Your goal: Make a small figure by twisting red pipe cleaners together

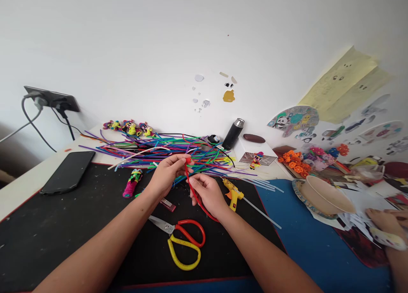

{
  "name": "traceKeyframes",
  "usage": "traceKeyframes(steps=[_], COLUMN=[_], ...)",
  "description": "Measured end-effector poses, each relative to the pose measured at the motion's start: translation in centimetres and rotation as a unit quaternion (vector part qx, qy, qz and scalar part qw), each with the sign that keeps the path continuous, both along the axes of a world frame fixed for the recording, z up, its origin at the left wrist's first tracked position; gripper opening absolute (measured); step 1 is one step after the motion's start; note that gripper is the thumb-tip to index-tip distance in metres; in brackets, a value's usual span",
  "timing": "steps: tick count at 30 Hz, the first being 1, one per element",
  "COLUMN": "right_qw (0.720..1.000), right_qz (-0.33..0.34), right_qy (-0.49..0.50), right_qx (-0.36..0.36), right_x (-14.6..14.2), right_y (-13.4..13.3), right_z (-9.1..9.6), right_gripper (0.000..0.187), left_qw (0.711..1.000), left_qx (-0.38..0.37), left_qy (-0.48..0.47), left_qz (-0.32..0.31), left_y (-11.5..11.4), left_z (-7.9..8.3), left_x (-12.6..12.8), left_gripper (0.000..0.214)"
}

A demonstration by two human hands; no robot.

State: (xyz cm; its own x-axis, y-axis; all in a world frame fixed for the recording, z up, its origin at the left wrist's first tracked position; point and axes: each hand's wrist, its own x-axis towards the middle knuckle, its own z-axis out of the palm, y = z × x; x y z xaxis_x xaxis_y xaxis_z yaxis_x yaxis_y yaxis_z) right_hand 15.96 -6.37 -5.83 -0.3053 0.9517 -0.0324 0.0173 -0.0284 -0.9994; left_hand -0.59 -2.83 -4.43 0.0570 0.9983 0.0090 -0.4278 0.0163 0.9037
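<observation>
My left hand (pixel 167 172) pinches the rolled top end of a red pipe cleaner (pixel 191 186) above the black mat (pixel 63 225). My right hand (pixel 207 193) grips the same red pipe cleaner lower down, and its tail curves under my wrist. Both hands are closed on it. Behind them lies a pile of coloured pipe cleaners (pixel 159 150). Scissors (pixel 183 237) with one red and one yellow handle lie just in front of my hands. A yellow glue gun (pixel 232 193) lies to the right of my right hand.
A black phone (pixel 68 172) lies at the left. A small pink and green figure (pixel 131 184) sits on the mat. A black flask (pixel 233 133) and white box (pixel 255 150) stand behind. Another person's hand (pixel 387 225) rests at the right by paper bowls (pixel 321 193).
</observation>
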Motion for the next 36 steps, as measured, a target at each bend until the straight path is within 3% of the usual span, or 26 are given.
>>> traceKeyframes(steps=[8, 13, 19, 27, 31, 36], right_qw=[0.999, 0.999, 1.0, 0.995, 0.987, 0.981], right_qz=[0.02, 0.026, 0.022, -0.069, -0.119, -0.13], right_qy=[0.029, 0.01, 0.003, 0.067, 0.102, 0.132], right_qx=[-0.022, -0.018, -0.017, -0.018, -0.041, -0.057], right_x=[-0.8, -1.1, -0.7, -0.1, 0.5, 0.5], right_y=[0.1, -0.2, -0.5, 0.7, 1.7, 2.4], right_z=[0.1, 0.1, 0.5, 0.7, 0.4, -0.2], right_gripper=[0.041, 0.041, 0.037, 0.04, 0.04, 0.04], left_qw=[0.996, 1.0, 0.99, 0.991, 0.994, 0.998], left_qx=[0.044, -0.005, -0.059, -0.054, -0.043, -0.023], left_qy=[0.071, -0.009, -0.109, -0.115, -0.101, -0.063], left_qz=[0.001, -0.005, 0.06, 0.032, 0.017, -0.009], left_y=[0.0, 0.0, 0.8, 1.0, 1.0, 0.8], left_z=[-0.3, -0.3, -0.3, -0.9, -1.2, -1.4], left_x=[0.1, 0.0, -0.6, -0.4, -0.4, -0.2], left_gripper=[0.034, 0.028, 0.015, 0.017, 0.029, 0.031])
